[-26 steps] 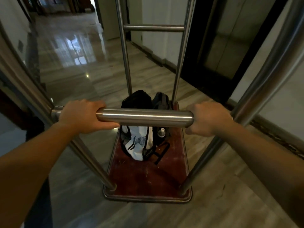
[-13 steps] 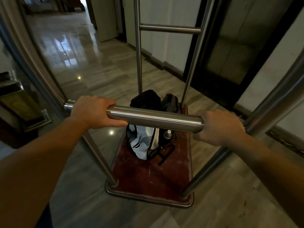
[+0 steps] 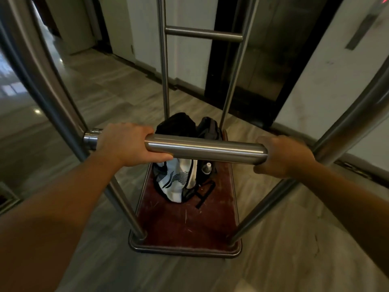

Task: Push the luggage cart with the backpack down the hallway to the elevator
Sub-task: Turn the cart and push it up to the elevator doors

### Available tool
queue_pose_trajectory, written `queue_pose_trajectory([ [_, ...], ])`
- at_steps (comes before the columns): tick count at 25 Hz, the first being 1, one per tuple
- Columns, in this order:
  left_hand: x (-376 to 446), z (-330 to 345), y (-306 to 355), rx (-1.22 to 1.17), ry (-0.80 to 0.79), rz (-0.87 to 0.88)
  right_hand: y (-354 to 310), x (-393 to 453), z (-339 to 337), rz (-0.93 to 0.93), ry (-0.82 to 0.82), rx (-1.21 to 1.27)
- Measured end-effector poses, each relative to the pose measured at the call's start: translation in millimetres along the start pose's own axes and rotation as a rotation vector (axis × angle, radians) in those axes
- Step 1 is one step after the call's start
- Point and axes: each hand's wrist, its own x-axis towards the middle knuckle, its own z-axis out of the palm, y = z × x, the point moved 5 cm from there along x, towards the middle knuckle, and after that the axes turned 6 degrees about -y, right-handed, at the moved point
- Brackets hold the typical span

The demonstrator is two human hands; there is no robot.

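Observation:
The luggage cart has a steel frame and a dark red carpeted deck (image 3: 185, 224). Its horizontal steel handle bar (image 3: 206, 149) crosses the middle of the view. My left hand (image 3: 126, 144) is wrapped over the bar's left end and my right hand (image 3: 284, 155) grips its right end. A black and white backpack (image 3: 179, 180) stands on the far half of the deck, partly hidden behind the bar, with a small bottle (image 3: 207, 167) in its side pocket. The dark elevator door (image 3: 259, 60) lies ahead and to the right, beyond the cart's far uprights.
Pale wall panels (image 3: 328, 81) flank the elevator, with a call panel (image 3: 359, 31) on the right one. Polished stone floor (image 3: 105, 98) stretches away to the left down the hallway. The cart's slanted steel posts (image 3: 42, 66) frame both sides of the view.
The cart and my view have swung to the right, so the elevator door now sits almost straight ahead and closer. Both hands keep the same hold on the bar.

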Motion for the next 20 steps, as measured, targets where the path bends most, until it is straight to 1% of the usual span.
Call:
queue_pose_trajectory([
  [5,29,9,-81,-0.046,0.003,0.045,-61,44,-5,0.030,0.049,-0.014],
  [11,70,24,-174,-0.094,0.009,0.117,-121,106,-4,0.079,0.053,0.012],
  [15,103,34,-230,-0.082,-0.003,0.153,-163,146,-11,0.105,0.132,-0.109],
  [17,121,43,-265,-0.101,-0.022,0.160,-183,170,-11,0.130,0.127,-0.123],
  [20,144,49,-304,-0.112,-0.002,0.196,-213,201,-13,0.163,0.079,-0.102],
])
